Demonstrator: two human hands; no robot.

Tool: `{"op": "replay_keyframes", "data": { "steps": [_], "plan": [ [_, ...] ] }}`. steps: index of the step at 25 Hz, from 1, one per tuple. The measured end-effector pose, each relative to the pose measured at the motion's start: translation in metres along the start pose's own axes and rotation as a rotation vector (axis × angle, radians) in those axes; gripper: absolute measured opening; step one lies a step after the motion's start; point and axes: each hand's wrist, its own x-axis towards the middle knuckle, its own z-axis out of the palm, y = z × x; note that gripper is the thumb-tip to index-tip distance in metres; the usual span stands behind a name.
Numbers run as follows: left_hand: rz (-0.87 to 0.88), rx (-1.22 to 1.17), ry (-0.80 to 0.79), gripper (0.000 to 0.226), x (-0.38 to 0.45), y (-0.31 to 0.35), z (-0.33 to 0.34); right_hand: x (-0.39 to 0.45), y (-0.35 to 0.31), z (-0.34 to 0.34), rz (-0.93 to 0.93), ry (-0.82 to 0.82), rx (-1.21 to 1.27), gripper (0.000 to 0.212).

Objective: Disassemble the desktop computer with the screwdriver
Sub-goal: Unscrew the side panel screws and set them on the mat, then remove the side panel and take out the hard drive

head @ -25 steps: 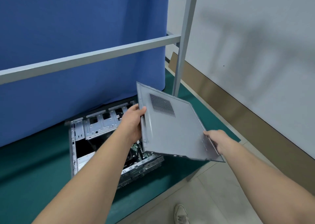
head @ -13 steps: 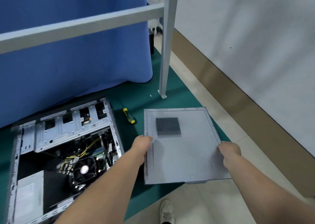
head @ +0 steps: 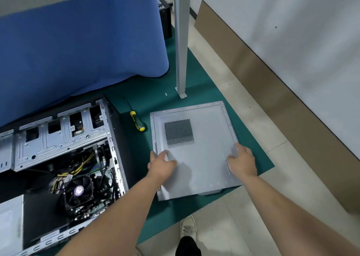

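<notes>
The side panel (head: pixel 194 150) lies flat on the green desk (head: pixel 253 144), its near corner overhanging the edge. Both hands, left (head: pixel 161 164) and right (head: pixel 242 161), rest on it, fingers relaxed and apart. The open computer (head: pixel 64 158) sits left of the fingers, the screwdriver (head: pixel 137 121) beyond them. A careless nudge could tip the panel off.

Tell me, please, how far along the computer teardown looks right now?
Done: the side panel is off, lying on the green mat. In hand: the left hand and right hand rest on it. Left: the open case holds its fan and cables; the screwdriver lies idle.
</notes>
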Motion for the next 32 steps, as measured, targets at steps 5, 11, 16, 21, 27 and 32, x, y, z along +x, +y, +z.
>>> {"op": "replay_keyframes", "data": {
  "steps": [5, 11, 16, 21, 27, 32],
  "plan": [
    [0.216, 0.674, -0.189, 0.077, -0.011, -0.011, 0.013, -0.027, 0.014, 0.010, -0.275, -0.127, -0.442, 0.068],
    [0.169, 0.906, -0.277, 0.101, -0.020, -0.014, 0.019, -0.048, 0.012, 0.037, -0.334, -0.313, -0.650, 0.086],
    [0.156, 0.912, -0.308, 0.103, -0.018, -0.009, 0.018, -0.040, 0.010, 0.035, -0.321, -0.334, -0.654, 0.087],
    [0.265, 0.772, -0.179, 0.054, -0.039, 0.007, -0.009, -0.043, -0.004, 0.026, -0.277, -0.412, -0.742, 0.089],
    [0.701, 0.306, 0.444, 0.031, -0.100, -0.053, -0.114, -0.078, -0.093, 0.040, -0.327, -0.438, -0.441, 0.074],
    [0.516, 0.469, 0.719, 0.044, -0.090, -0.154, -0.221, -0.150, -0.203, 0.099, -0.523, -0.552, -0.193, 0.078]
  ]
}}
